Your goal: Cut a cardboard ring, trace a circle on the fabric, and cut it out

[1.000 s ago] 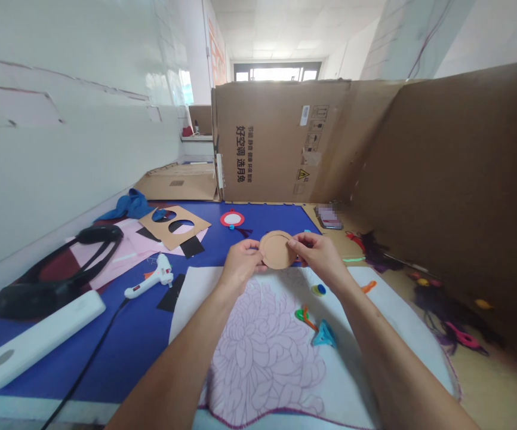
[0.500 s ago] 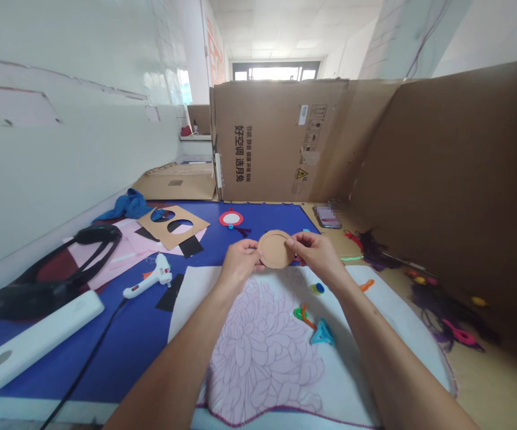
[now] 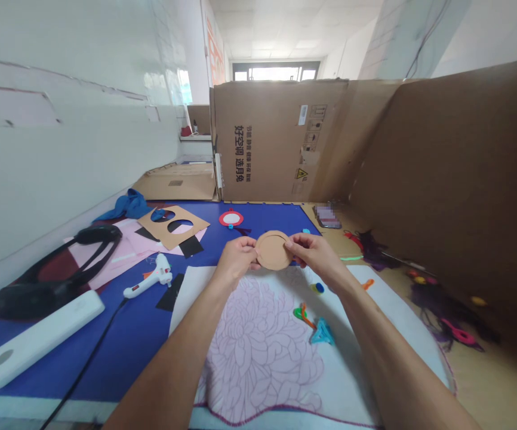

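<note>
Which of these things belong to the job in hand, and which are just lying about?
In the job, I'd judge:
- cardboard disc, held between left hand and right hand

Apparently lying about, untouched:
- white glue gun
- cardboard sheet with holes
- red-rimmed disc
- phone
- blue cloth

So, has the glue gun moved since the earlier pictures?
No. The glue gun lies in the same spot on the blue mat, just left of the cloth's upper left corner.

Cardboard box point(image 3: 276, 140), "好空调 选月兔"; yellow warning triangle point(image 3: 302, 174)
</note>
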`<act>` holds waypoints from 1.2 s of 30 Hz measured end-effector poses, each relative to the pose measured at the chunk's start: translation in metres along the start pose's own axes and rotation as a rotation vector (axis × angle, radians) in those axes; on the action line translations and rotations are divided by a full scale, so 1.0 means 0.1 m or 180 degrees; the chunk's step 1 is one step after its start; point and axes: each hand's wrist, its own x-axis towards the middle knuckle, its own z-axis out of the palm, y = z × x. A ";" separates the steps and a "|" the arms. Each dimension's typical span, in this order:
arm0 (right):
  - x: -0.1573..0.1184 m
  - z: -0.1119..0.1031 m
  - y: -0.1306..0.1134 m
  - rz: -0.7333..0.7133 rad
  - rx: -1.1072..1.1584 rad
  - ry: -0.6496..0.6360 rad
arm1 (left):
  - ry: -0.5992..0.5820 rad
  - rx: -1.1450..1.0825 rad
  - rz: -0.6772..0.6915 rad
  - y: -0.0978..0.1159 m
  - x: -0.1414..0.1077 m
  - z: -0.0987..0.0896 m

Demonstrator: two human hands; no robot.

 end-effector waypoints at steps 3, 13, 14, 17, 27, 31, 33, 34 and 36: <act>0.02 0.00 0.02 -0.0076 -0.0011 -0.0003 | -0.0003 0.0042 -0.0013 0.01 0.00 -0.02; 0.03 0.01 0.04 -0.0093 0.0041 0.0142 | -0.0142 0.0001 -0.0265 0.03 -0.02 -0.01; 0.02 0.01 0.04 -0.0087 0.0031 0.0164 | -0.0182 0.0017 -0.0300 0.04 -0.02 -0.01; 0.02 0.01 0.03 -0.0074 0.0019 0.0194 | -0.0230 0.0057 -0.0333 0.04 -0.04 0.00; -0.01 0.02 -0.01 -0.0082 -0.0050 0.0171 | -0.0129 0.0113 -0.0262 -0.01 0.00 0.01; -0.01 0.00 -0.03 -0.0119 0.0021 0.0432 | -0.0031 0.0013 -0.0162 -0.01 0.03 -0.03; 0.00 -0.04 -0.02 -0.0181 0.0128 0.0790 | 0.0142 -0.0111 -0.0047 0.01 0.06 -0.07; 0.02 -0.08 -0.01 -0.0217 0.0168 0.0979 | 0.0252 -0.0177 0.0011 0.02 0.07 -0.10; 0.04 -0.15 0.03 -0.0290 0.0075 0.1303 | 0.0419 -0.0277 0.0076 0.06 0.09 -0.15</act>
